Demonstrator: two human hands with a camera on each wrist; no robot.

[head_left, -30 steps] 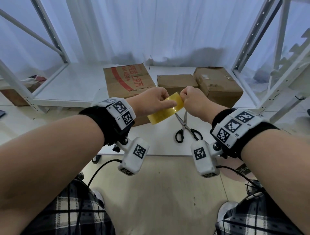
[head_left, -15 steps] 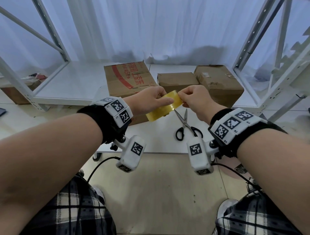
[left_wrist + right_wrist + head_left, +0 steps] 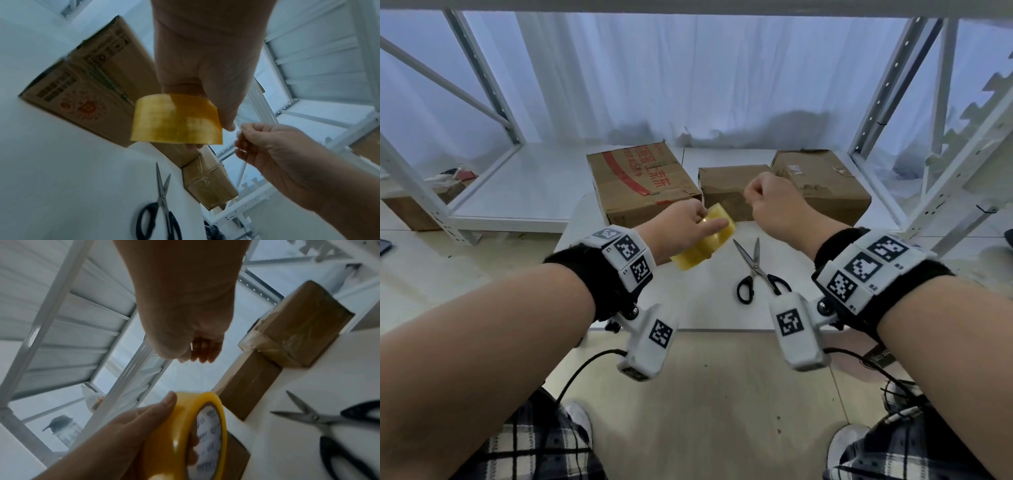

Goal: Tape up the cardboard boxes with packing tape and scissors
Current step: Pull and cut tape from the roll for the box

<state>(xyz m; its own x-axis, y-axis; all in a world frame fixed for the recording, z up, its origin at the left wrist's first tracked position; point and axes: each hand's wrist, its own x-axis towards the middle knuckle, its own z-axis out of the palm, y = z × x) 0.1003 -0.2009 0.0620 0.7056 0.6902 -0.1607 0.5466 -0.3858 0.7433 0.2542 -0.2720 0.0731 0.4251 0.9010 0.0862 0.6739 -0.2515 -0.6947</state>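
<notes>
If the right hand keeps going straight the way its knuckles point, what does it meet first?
Most likely the small brown cardboard box in the middle, directly beyond the right hand, which pinches the clear tape end. Depth is unclear in the head view, so the gap cannot be judged.

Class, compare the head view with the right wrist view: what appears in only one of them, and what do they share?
Only the head view shows the red-printed box, both wristbands and the person's checked trousers. Only the right wrist view shows the label inside the tape roll's core and the clear tape wrapping a box. Both show the left hand gripping the roll, the right hand curled, and the scissors on the table.
</notes>
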